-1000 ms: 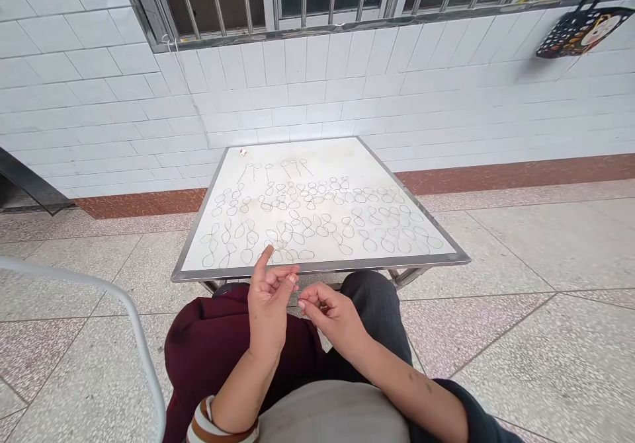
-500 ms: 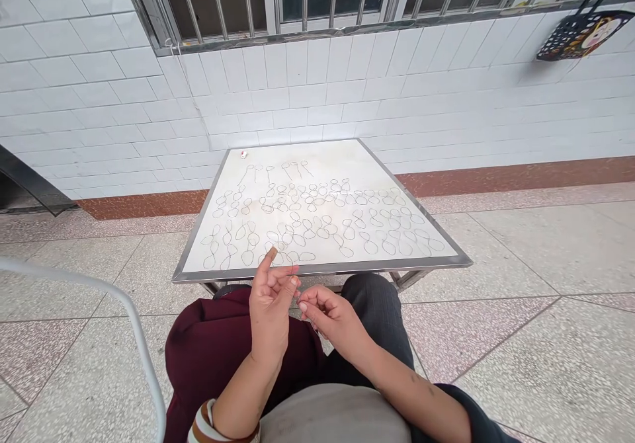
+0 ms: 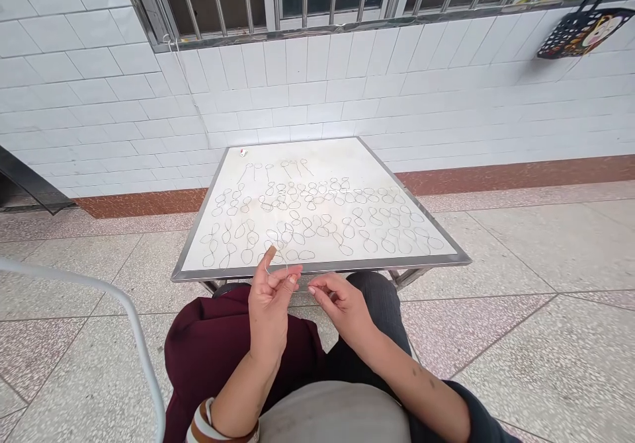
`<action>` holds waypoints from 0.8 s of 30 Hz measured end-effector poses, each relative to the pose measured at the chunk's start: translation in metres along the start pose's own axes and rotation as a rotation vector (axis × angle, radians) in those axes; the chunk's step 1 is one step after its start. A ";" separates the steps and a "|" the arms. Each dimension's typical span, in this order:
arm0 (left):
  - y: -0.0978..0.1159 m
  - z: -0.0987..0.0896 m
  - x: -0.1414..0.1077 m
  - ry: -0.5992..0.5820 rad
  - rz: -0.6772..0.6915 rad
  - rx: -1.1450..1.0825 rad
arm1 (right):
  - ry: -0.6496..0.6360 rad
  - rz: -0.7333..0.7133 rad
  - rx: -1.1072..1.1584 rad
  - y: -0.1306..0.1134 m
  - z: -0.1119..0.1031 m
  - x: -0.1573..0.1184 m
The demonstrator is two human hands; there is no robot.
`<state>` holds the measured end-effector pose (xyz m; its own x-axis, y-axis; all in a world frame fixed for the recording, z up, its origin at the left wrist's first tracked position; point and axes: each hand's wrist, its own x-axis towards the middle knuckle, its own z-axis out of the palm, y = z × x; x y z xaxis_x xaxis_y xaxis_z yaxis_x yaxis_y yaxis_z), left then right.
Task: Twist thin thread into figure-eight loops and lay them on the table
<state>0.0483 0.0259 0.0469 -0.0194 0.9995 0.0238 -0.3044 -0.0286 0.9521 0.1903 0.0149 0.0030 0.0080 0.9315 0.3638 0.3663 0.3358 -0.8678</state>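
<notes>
Over my lap, in front of the table's near edge, my left hand (image 3: 270,304) pinches a thin strand between thumb and fingertip. A fine loop of this strand (image 3: 266,270) shows by its raised index finger, which has a tan wrap on its tip. To its right, a small gap away, my right hand (image 3: 342,307) is closed in a pinch at about the same height. A faint line seems to run between the two pinches, too fine to follow fully. Many thin loops (image 3: 346,252), several twisted into figure eights, lie in rows on the white table (image 3: 347,152).
The table has a grey metal rim (image 3: 322,268). A small white and red item (image 3: 243,153) sits in its far left corner. Dark red cloth (image 3: 208,344) covers my left leg. A pale curved tube (image 3: 133,324) stands at left, and a patterned bag (image 3: 585,33) hangs at right.
My right hand has drawn away to the right from my left hand, opening a gap between them. My left hand stays nearly in place.
</notes>
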 end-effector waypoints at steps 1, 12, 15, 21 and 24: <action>0.000 0.000 0.000 0.001 0.001 0.010 | -0.002 -0.002 -0.010 0.000 0.000 0.000; 0.002 -0.002 0.003 -0.088 -0.021 -0.014 | -0.011 0.064 0.085 -0.007 -0.001 0.001; -0.001 -0.003 0.006 -0.103 -0.053 -0.049 | -0.041 0.091 0.130 -0.005 0.002 0.001; -0.008 -0.005 0.013 -0.111 -0.094 -0.018 | -0.009 0.112 0.090 0.004 0.006 0.006; -0.016 -0.007 0.019 -0.088 -0.110 0.071 | 0.044 0.165 0.069 0.012 -0.002 0.024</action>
<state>0.0458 0.0454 0.0302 0.0947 0.9938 -0.0587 -0.2315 0.0793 0.9696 0.1968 0.0413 0.0016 0.1040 0.9683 0.2273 0.2916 0.1888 -0.9377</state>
